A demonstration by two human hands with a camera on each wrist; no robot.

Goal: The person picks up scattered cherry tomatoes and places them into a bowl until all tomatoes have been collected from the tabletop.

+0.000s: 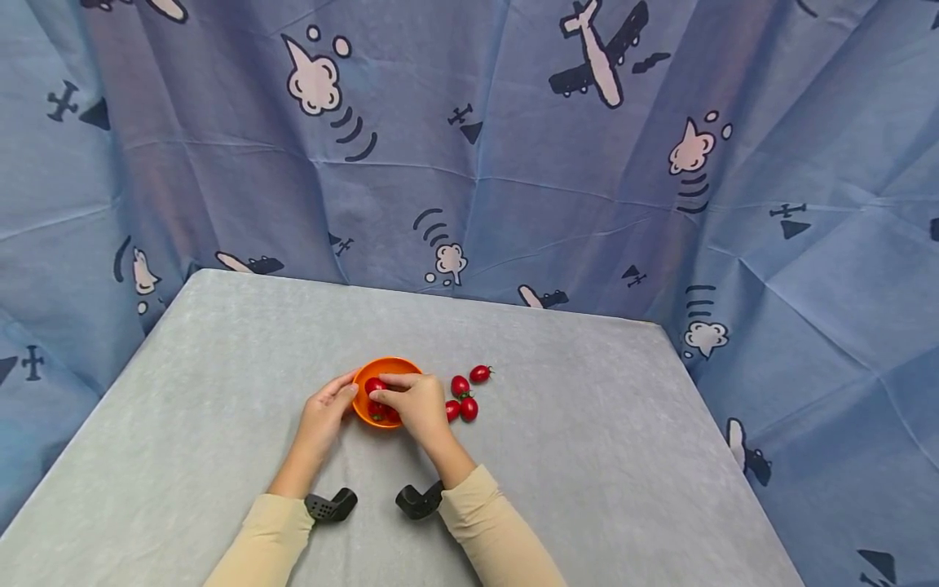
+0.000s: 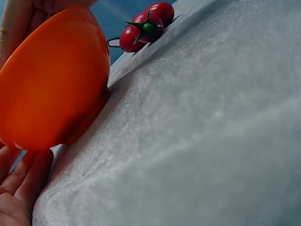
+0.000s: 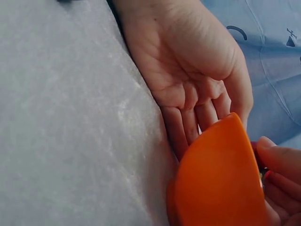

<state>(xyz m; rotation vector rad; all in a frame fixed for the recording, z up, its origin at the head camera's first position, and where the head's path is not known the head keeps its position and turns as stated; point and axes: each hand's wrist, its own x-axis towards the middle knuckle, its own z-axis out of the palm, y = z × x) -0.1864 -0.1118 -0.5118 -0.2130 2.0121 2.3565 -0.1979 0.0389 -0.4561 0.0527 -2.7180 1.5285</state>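
An orange bowl (image 1: 389,360) stands on the table, with several red cherry tomatoes (image 1: 377,412) inside. My left hand (image 1: 320,416) grips the bowl's left side, thumb at the rim and fingers along the outer wall. Over the bowl, my right hand (image 1: 421,405) pinches a cherry tomato (image 1: 375,386) between thumb and fingers. In the right wrist view, that tomato is mostly hidden behind the bowl (image 3: 218,174) and the fingertips. Just right of the bowl lie several more cherry tomatoes (image 1: 469,408), one partly covered by my right hand.
A pale grey cloth covers the table (image 1: 601,456). Behind it hangs a blue curtain (image 1: 396,204) with printed planes and clouds. Black devices (image 1: 333,505) are worn at both wrists, by the beige sleeves (image 1: 499,530).
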